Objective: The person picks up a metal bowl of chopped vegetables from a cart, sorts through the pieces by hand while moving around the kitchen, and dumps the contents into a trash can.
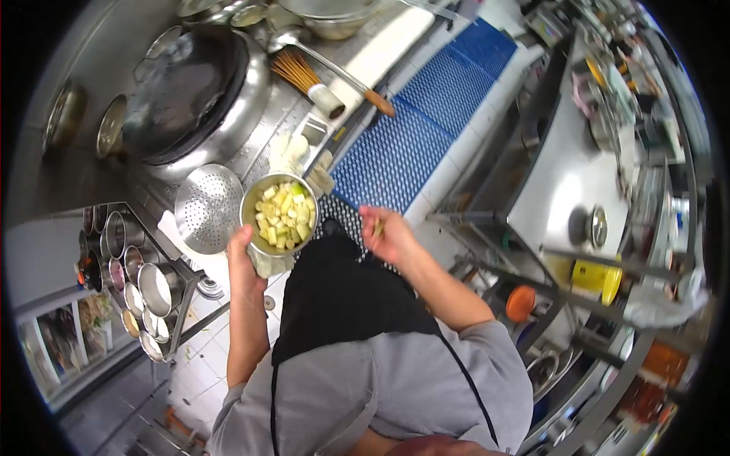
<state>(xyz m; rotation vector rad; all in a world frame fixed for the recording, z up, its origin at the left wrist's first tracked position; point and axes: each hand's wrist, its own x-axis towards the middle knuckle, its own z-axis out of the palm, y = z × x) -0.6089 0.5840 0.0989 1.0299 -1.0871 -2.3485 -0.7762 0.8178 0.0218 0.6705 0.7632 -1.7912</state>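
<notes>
Steel bowl point(259, 245), yellow chunks point(284, 216), beside worktop point(258, 152) edge — likely weighty, slick; hold at side, as left hand point(242, 254) clasps — right hand point(391, 237) pinching yellowish piece point(378, 227).

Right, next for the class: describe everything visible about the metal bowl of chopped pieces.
The metal bowl looks like silvery steel: round, with a thin rim and no visible handle. Pale-yellow and greenish chopped pieces fill much of it. The left grip holds its side, thumb by the rim. The mouth faces up toward the camera. A perforated strainer lies beside it; whether the bowl rests on anything is unclear.
</notes>
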